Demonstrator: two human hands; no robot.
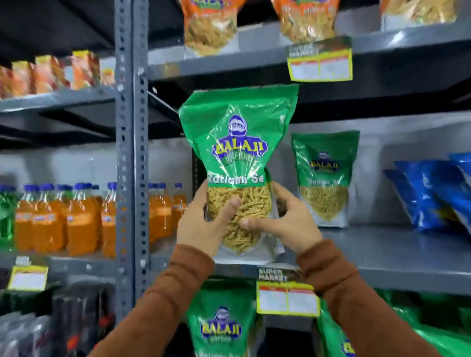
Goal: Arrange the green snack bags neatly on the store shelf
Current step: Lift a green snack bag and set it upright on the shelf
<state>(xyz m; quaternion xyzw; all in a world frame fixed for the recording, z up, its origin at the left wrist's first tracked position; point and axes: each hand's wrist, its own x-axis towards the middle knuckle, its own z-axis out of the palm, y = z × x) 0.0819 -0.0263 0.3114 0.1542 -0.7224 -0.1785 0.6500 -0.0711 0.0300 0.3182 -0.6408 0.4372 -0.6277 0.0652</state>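
"BALAJI WAFERS" and "Ratlami Se" on the held green bag (238,140); "SUPER MARKET" on the shelf tag (286,295)

I'm in a shop: grey metal shelves (394,263) stocked with snack bags (327,179), juice bottles (77,217) left of them, price tags (286,297) on the edges.
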